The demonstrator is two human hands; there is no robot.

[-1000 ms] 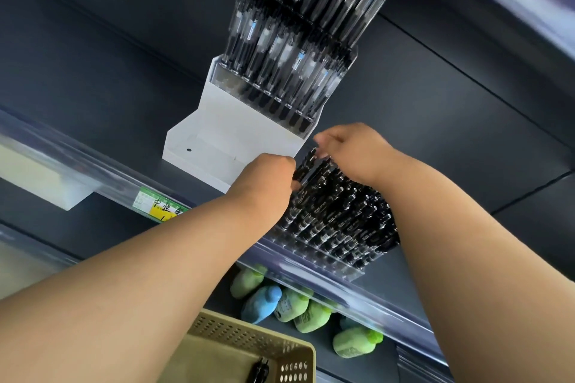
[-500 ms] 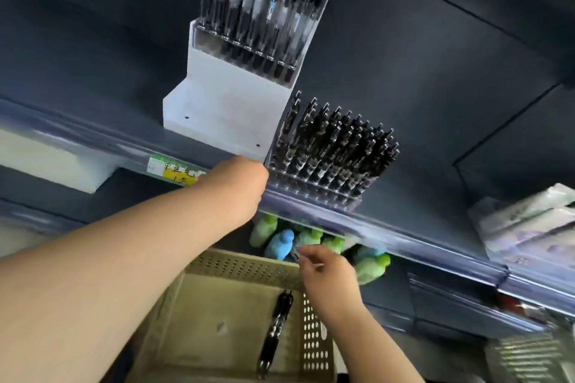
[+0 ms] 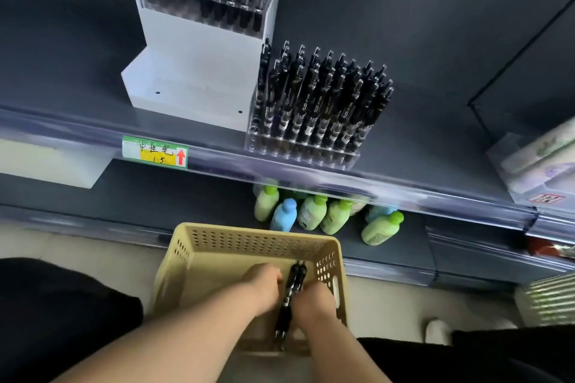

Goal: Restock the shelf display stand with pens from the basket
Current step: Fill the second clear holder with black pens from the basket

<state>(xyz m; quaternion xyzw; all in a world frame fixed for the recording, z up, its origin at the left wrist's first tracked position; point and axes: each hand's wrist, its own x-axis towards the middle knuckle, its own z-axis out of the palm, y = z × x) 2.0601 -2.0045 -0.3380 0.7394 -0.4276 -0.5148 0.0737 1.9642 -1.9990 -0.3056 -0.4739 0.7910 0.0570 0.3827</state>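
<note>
L hand (image 3: 263,286) dropped into basket (image 3: 249,236) beside R hand (image 3: 314,298), flanking pens (image 3: 291,292).

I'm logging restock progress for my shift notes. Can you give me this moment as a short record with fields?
hands: left hand and right hand in the basket, flanking the basket pens; grip hidden
basket pens: few, black, lying together
clear stand: on shelf, mostly filled; front-left holes look unfilled
white stand: beside it, upper tier stocked
below shelf: green and blue bottles
</note>
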